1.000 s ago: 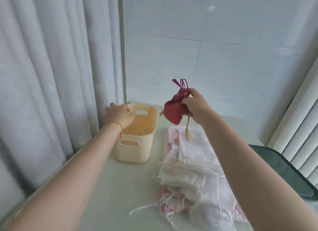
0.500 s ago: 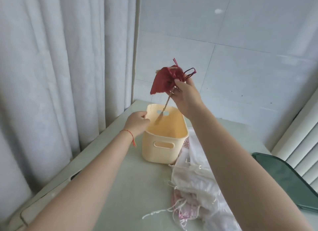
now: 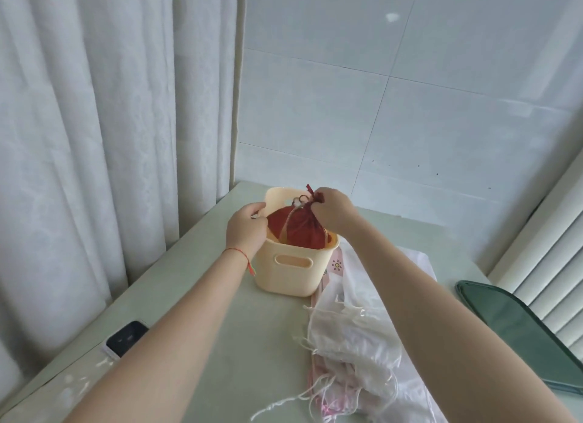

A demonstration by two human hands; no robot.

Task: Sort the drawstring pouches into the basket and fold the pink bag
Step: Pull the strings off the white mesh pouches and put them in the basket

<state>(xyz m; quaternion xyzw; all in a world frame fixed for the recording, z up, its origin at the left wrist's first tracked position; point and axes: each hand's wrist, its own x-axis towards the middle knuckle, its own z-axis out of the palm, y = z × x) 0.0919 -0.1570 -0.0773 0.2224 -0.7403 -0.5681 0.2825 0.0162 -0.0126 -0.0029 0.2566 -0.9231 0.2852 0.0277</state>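
The right hand (image 3: 331, 209) pinches the gathered neck of the red pouch (image 3: 304, 230), whose body sits low inside the basket (image 3: 295, 271) at frame centre; the left hand (image 3: 246, 225) curls over the basket's left rim, steadying it. I judge the step to be dropping this pouch in: next the right hand need only let go and lift out, then reach lower right for the white pouches (image 3: 353, 340) heaped on the pink bag (image 3: 336, 265), which peeks out beside the basket. The bench (image 3: 252, 344) has bare room in front of the basket; its left edge runs along the curtain (image 3: 94, 139), with a phone (image 3: 126, 339) near it
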